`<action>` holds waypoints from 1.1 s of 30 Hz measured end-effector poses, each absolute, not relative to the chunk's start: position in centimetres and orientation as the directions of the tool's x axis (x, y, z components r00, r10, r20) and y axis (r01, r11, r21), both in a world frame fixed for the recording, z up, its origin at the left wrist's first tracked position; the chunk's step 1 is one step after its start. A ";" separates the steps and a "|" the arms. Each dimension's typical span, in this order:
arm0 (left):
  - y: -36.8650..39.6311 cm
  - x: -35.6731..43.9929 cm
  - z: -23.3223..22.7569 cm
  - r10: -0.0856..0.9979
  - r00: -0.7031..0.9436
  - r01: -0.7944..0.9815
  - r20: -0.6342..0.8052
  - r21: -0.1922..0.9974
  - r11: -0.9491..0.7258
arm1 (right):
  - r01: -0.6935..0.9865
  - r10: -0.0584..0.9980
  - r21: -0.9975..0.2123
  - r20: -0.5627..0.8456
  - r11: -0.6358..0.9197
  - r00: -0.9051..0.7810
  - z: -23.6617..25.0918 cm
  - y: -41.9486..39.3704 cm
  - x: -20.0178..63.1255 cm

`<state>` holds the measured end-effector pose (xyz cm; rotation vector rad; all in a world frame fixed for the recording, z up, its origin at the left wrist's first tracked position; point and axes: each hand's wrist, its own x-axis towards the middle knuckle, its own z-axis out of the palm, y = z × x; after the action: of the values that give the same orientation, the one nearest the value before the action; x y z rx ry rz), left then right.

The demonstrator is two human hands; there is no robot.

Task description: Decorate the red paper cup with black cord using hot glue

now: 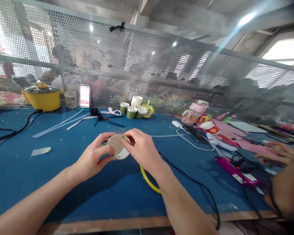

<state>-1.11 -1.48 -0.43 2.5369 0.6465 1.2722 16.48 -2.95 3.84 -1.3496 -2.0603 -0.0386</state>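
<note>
Both my hands hold a small white paper cup (117, 147) above the blue table (63, 169), its round bottom turned toward me. My left hand (94, 158) grips the cup's left side, thumb and fingers wrapped around it. My right hand (140, 150) holds the right side and pinches a thin green strip that runs across the cup's rim. A yellow tube (149, 181) curves on the table under my right wrist.
Several green and white paper cups (133, 109) stand at the back. A yellow cooking pot (42, 97) sits far left, clear strips (61, 123) beside it. Black cables (201, 187), a phone with white charger (194, 133) and a pink tool (235, 171) lie right, near another person's hand (281, 176).
</note>
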 end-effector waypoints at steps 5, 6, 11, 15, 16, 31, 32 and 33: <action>-1.6 -1.0 -0.3 0.499 0.528 0.289 0.687 0.407 -0.866 | 0.823 0.794 -0.309 0.554 0.477 -0.252 3.7 -2.8 16.5; -1.6 -1.0 -0.3 0.502 0.527 0.291 0.686 0.409 -0.865 | 0.826 0.792 -0.301 0.556 0.476 -0.253 3.6 -2.8 16.5; -1.7 -1.1 -0.4 0.507 0.520 0.293 0.687 0.414 -0.862 | 0.844 0.772 -0.255 0.583 0.471 -0.254 3.4 -2.8 16.4; -1.7 -1.1 -0.4 0.500 0.518 0.286 0.694 0.410 -0.866 | 0.848 0.747 -0.215 0.606 0.485 -0.273 3.4 -2.7 16.4; -1.7 -1.1 -0.4 0.499 0.518 0.286 0.695 0.409 -0.866 | 0.847 0.742 -0.205 0.609 0.490 -0.281 3.4 -2.7 16.4; -1.9 -1.1 -0.2 0.538 0.496 0.313 0.681 0.438 -0.843 | 0.818 0.741 -0.244 0.605 0.522 -0.292 3.4 -2.7 16.6; -1.8 -1.1 -0.2 0.552 0.493 0.311 0.672 0.457 -0.834 | 0.818 0.755 -0.256 0.588 0.515 -0.291 3.5 -2.7 16.5; -1.7 -1.1 -0.2 0.570 0.491 0.307 0.659 0.481 -0.821 | 0.821 0.769 -0.268 0.571 0.505 -0.286 3.5 -2.7 16.5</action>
<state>-1.14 -1.75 -0.21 2.4398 0.7396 1.2442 16.53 -2.68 3.53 -1.2960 -2.0925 -0.1013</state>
